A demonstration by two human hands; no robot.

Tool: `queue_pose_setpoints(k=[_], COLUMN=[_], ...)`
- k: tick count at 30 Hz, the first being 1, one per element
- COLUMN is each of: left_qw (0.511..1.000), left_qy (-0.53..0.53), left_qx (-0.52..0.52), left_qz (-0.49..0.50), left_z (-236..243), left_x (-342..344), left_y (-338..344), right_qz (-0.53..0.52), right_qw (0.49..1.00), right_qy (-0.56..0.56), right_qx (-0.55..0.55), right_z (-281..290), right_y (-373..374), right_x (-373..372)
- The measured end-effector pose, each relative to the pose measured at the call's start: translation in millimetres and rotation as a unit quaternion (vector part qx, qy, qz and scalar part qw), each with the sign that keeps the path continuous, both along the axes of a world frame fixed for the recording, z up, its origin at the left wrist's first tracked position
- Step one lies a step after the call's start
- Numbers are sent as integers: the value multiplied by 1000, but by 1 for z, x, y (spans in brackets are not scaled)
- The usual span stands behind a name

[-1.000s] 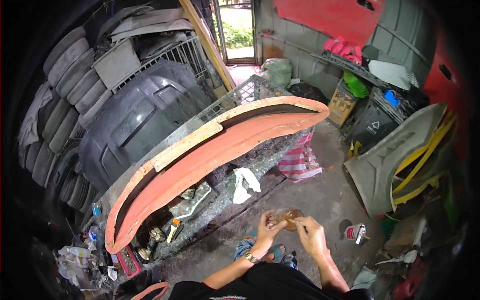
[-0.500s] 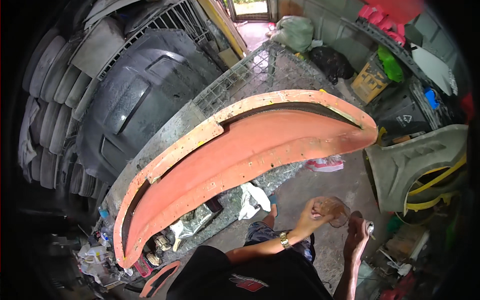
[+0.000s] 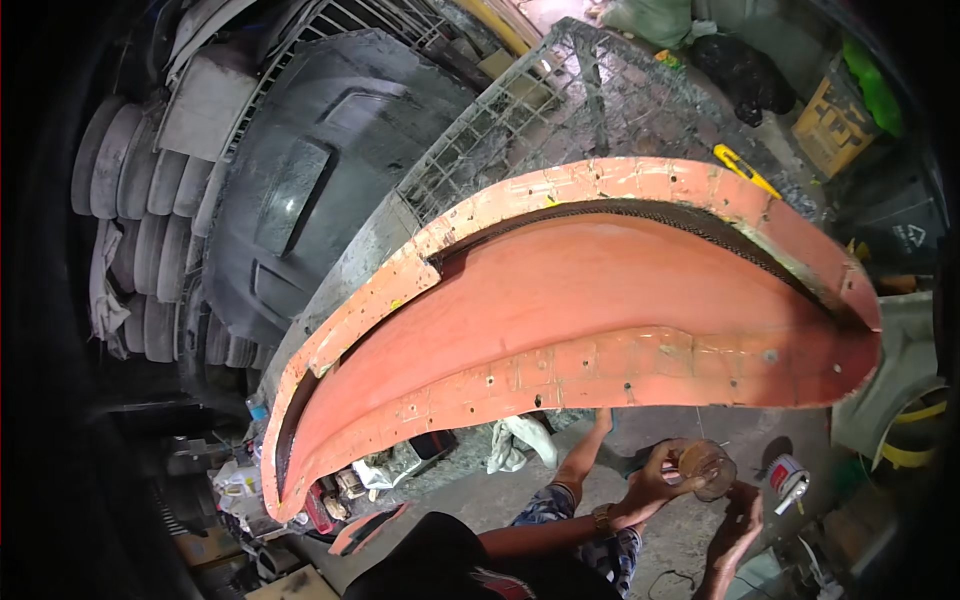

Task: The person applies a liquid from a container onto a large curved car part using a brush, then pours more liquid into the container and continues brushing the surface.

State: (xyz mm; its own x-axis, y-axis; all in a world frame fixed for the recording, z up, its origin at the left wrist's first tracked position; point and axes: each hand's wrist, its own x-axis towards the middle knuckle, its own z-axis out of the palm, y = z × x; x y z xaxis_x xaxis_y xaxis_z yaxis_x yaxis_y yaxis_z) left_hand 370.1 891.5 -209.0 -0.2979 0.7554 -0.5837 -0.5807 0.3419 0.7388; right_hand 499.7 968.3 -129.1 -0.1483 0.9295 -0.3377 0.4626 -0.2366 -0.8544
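My left hand point(image 3: 655, 485) is wrapped round a clear cup point(image 3: 708, 470) that has something brownish in it. Close to the cup's right side is my right hand point(image 3: 738, 525), its fingers curled. What those fingers grip, if anything, I cannot make out. Beyond both hands, a long curved orange mould point(image 3: 560, 290) stretches across the middle, with holes along its flanges and a dark mesh-like strip inside its far rim. A yellow utility knife point(image 3: 745, 170) lies by its far right edge. To the right of my hands stands a white-and-red can point(image 3: 788, 474).
Under the mould is a wire-grid stand point(image 3: 490, 110). A dark vented car bonnet point(image 3: 310, 190) leans at the left, beside stacked grey rolls point(image 3: 140, 180). A white cloth point(image 3: 520, 440) hangs at the near edge. At right are a cardboard box point(image 3: 835, 125) and a grey-green panel point(image 3: 890, 380).
The view has shifted, so the mould appears larger and further right. My right hand has dropped below the cup's level, and the can beside it now shows more fully. My left hand keeps the cup.
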Motion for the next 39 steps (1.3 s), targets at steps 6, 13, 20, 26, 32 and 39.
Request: queue_pose_setpoints(k=[6, 13, 20, 26, 32, 39], left_qw=[999, 997, 985, 948, 933, 917], left_qy=[-15, 50, 49, 95, 81, 34], left_qx=[-42, -34, -58, -82, -93, -37], left_qz=[30, 46, 154, 293, 338, 396], left_z=[-49, -79, -54, -47, -43, -72], left_x=[16, 31, 53, 72, 66, 40], left_y=[6, -7, -44, -115, -196, -307], right_qz=[114, 141, 292, 451, 465, 511], right_qw=[983, 981, 950, 879, 869, 847], right_qy=[-142, -113, 9, 85, 37, 25], right_qx=[37, 76, 109, 131, 164, 144], right_z=[-22, -66, -64, -47, -32, -46], right_y=[4, 19, 18, -38, -99, -213], right_x=[-4, 16, 14, 3, -31, -79])
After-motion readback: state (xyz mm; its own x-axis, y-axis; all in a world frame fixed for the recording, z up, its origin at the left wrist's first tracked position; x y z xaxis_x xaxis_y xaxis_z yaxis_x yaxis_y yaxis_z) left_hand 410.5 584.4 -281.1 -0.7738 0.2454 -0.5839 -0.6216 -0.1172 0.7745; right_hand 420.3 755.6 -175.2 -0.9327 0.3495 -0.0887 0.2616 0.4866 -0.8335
